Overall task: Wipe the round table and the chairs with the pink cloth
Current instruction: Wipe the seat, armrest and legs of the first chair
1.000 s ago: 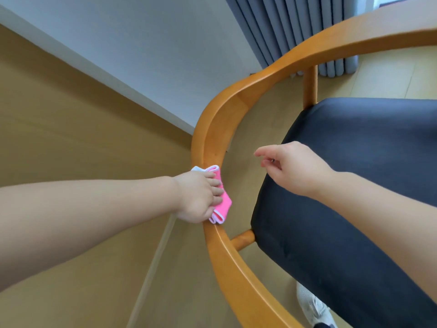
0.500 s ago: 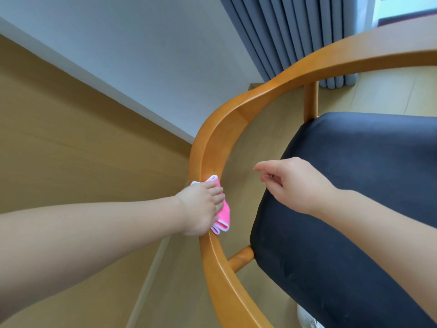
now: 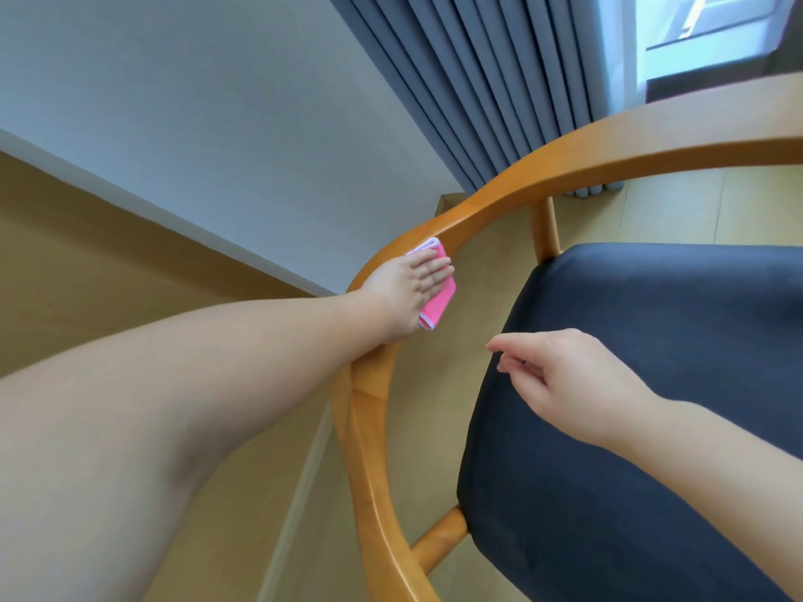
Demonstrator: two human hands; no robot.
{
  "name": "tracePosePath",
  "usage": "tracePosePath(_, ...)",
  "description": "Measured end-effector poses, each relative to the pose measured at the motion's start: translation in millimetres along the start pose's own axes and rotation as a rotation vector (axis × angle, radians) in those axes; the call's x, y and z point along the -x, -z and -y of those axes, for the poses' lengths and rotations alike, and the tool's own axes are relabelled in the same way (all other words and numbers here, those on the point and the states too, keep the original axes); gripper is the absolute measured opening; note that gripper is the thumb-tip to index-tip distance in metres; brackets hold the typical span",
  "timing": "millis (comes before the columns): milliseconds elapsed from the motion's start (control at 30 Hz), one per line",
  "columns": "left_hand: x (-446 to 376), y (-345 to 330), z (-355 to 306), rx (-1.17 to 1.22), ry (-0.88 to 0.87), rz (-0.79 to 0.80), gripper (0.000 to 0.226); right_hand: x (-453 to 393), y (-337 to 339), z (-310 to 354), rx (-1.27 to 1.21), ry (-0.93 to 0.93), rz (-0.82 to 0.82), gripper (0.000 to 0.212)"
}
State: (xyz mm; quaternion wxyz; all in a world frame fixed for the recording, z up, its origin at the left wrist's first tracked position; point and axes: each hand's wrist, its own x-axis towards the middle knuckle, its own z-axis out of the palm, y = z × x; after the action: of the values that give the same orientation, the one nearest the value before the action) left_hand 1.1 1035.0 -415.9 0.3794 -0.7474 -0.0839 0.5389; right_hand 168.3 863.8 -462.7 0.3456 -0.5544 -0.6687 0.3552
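Note:
A wooden chair has a curved back rail (image 3: 608,154) and a dark blue seat cushion (image 3: 652,427). My left hand (image 3: 408,288) presses the folded pink cloth (image 3: 436,308) onto the bend of the rail, with the fingers lying fairly straight over it. The cloth's white edge sticks out past the fingertips and below the palm. My right hand (image 3: 565,380) hovers over the seat's left edge with loosely curled fingers and holds nothing. No round table is in view.
A white wall (image 3: 217,102) with a tan lower panel runs behind the chair on the left. Grey pleated curtains (image 3: 478,89) hang at the back beside a bright window (image 3: 717,32). Light wooden floor (image 3: 673,210) shows under and beyond the chair.
My left hand has slid the pink cloth up along the rail toward the bend, and its fingers have flattened. The right hand has stayed near the seat edge. The view tilted upward.

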Motion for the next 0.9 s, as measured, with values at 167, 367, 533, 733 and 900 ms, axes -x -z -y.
tracePosePath(167,-18,2,12,-0.049,0.032,-0.08,0.062,2,1,-8,0.009,-0.038,-0.008,0.032)
tracePosePath(367,-16,1,9,-0.036,0.058,-0.058,0.06,5,-5,-7,0.001,-0.023,-0.009,0.033)
tracePosePath(533,9,-4,-5,0.088,0.028,0.004,0.06,10,-11,1,0.003,-0.009,0.023,0.034)
tracePosePath(733,76,-6,-56,0.323,-0.157,0.21,0.066,15,-17,23,0.027,0.042,0.054,0.033)
tracePosePath(900,123,4,-89,0.544,-0.316,0.269,0.058,16,-13,57,0.072,0.109,0.095,0.033)
